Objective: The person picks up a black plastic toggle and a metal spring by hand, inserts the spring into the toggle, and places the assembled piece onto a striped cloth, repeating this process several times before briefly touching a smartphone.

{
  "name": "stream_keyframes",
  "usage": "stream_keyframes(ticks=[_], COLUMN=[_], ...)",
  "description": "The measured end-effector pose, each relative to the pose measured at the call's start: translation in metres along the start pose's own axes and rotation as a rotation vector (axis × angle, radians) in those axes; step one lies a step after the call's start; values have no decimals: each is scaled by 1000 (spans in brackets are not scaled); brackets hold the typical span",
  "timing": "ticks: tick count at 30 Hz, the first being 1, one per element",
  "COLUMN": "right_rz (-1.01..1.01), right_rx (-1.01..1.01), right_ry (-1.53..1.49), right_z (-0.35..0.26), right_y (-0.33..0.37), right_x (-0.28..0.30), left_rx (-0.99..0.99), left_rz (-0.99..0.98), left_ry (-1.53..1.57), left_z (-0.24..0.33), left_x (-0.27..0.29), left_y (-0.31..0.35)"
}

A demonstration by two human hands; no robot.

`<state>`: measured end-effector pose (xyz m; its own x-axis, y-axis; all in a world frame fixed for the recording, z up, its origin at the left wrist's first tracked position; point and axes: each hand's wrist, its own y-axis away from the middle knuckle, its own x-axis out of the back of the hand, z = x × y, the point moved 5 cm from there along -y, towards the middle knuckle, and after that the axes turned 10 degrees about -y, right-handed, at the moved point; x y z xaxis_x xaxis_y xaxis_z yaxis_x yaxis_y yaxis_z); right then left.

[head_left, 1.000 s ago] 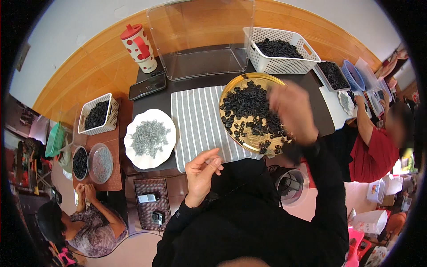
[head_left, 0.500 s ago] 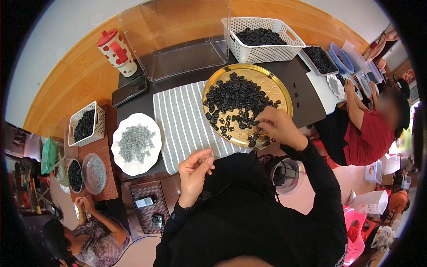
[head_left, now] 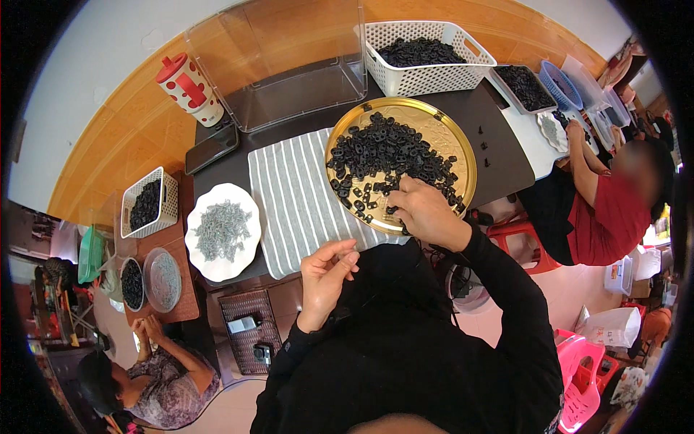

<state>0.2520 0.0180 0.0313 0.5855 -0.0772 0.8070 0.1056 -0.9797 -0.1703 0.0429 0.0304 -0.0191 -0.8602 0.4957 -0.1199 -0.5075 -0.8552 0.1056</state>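
Observation:
A round gold tray (head_left: 457,145) holds a heap of small black plastic pieces (head_left: 394,145), with some spread toward its near edge. My right hand (head_left: 426,211) reaches over the near part of the tray. Its fingers are pinched together and point down at a black piece, mostly hidden by the fingertips. Just off the near edge of a grey-and-white striped cloth (head_left: 293,195), my left hand (head_left: 327,282) is raised with curled fingers and the thumb against them. Whatever is in it, if anything, is too small to make out.
Left of the cloth stands a scalloped white plate (head_left: 206,271) of small metal screws. Behind are a white basket (head_left: 434,81) of black pieces, a clear box (head_left: 282,87), a phone (head_left: 211,150) and a dotted tumbler (head_left: 189,90). People work at left and right.
My right hand has moved left and slightly down over the tray, its fingers now among the loose pieces. My left hand has shifted slightly right. The whole view has shifted a little.

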Motion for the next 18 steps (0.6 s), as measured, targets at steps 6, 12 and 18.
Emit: stream_keyframes(ticks=[6, 12, 18], right_rz=[68, 104, 159], right_rx=[-7, 74, 120], right_ry=[-3, 14, -370], right_z=[2, -4, -20], right_y=[1, 3, 13], right_x=[-2, -10, -1], left_rx=[5, -4, -106], left_rz=[-17, -47, -51], left_ry=[-11, -8, -23], left_z=[0, -2, 9], left_x=[-2, -7, -23], left_y=[0, -3, -9])
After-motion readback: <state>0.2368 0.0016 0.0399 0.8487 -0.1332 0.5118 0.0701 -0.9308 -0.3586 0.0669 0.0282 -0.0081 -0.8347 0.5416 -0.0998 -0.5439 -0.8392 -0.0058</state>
